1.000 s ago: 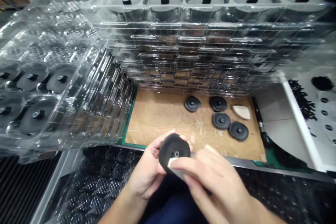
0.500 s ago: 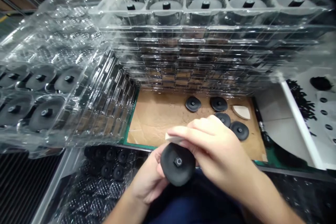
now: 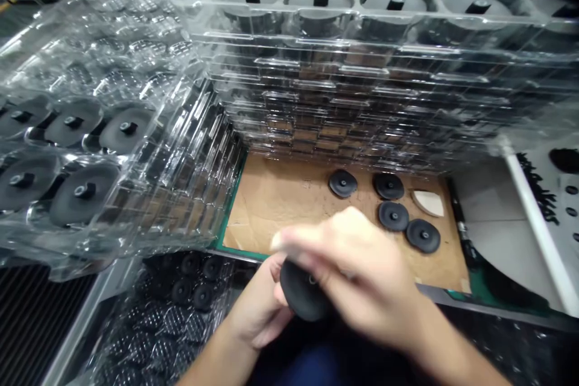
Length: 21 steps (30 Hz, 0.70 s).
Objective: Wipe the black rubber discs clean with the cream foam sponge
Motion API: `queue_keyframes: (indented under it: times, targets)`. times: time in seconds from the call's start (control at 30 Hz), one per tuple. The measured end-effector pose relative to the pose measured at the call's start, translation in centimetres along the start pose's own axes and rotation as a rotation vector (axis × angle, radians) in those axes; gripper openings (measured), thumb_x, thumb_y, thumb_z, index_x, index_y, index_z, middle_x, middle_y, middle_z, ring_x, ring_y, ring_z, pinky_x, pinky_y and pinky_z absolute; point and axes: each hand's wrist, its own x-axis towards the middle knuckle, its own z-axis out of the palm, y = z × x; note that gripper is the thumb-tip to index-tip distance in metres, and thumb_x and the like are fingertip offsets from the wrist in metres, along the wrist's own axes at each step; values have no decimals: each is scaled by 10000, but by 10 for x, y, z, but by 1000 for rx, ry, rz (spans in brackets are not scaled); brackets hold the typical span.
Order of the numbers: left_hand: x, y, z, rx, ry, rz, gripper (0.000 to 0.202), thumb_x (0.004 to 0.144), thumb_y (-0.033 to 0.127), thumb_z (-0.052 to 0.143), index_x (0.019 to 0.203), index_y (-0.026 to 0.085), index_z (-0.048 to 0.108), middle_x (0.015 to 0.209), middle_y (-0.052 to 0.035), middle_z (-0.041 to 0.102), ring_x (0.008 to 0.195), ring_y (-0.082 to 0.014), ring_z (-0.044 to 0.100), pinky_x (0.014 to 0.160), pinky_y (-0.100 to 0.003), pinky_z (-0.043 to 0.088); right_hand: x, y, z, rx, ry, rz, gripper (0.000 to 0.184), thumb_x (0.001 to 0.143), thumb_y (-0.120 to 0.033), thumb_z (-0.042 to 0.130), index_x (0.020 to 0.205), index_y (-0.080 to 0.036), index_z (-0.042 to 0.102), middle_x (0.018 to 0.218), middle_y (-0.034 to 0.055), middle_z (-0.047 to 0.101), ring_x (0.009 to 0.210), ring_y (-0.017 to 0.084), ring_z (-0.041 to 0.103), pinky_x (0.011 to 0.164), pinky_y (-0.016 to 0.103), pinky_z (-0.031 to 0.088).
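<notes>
My left hand (image 3: 260, 301) grips a black rounded disc (image 3: 302, 292) from its left side, near the front edge of the bench. The disc has a short hub at its centre, now largely covered by fingers. My right hand (image 3: 362, 265), smeared by motion, lies across the disc's upper right with its fingers bent. Under its fingers is a thin pale pad, mostly hidden and blurred now. Beyond the hands, several similar black discs (image 3: 393, 216) rest hub up on a brown cardboard sheet (image 3: 275, 205). Beside them lies a cream wedge-shaped pad (image 3: 428, 202).
A tall stack of clear plastic trays (image 3: 325, 84) stands behind the cardboard, its top tray loaded with discs. Another tray stack (image 3: 181, 157) is at the left. Lower left, a further clear tray (image 3: 167, 325) holds small dark parts. A white-edged panel (image 3: 538, 223) borders the right.
My right hand has swept down and left over the disc, covering its hub. The pale pad no longer shows clearly. The view has shifted slightly, and my left hand keeps its hold.
</notes>
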Motion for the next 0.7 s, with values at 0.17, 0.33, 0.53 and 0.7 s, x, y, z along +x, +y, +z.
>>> queue_keyframes:
  times: [0.17, 0.33, 0.53, 0.7]
  targets:
    - [0, 3, -10, -253, -51, 43, 621, 473, 349, 868, 1051, 218, 682, 1039, -59, 709, 886, -238, 689, 738, -270, 532, -28, 64, 16, -94, 191, 530, 239, 907, -286, 489, 1056, -197, 654, 1012, 48, 698, 807, 156, 649, 630, 244, 506]
    - [3, 5, -19, -283, -22, 66, 573, 538, 350, 836, 1070, 220, 669, 1066, -78, 703, 919, -258, 684, 702, -280, 563, -76, 89, 54, -164, 3, 536, 259, 885, -282, 492, 1020, -172, 684, 850, 65, 638, 721, 168, 643, 618, 284, 545]
    - [5, 4, -22, -329, -51, 65, 604, 559, 402, 810, 1107, 204, 650, 1114, -80, 680, 970, -261, 670, 753, -283, 563, -101, 85, 67, -315, 33, 548, 326, 903, -294, 459, 1151, -136, 600, 1105, 155, 514, 879, 221, 603, 734, 401, 552]
    - [5, 2, -18, -340, -26, 59, 672, 527, 393, 831, 1131, 183, 627, 1121, -91, 676, 956, -257, 670, 775, -301, 561, -109, 91, 68, -399, -4, 499, 371, 875, -301, 502, 1203, -152, 592, 1151, 171, 512, 827, 233, 580, 751, 463, 535]
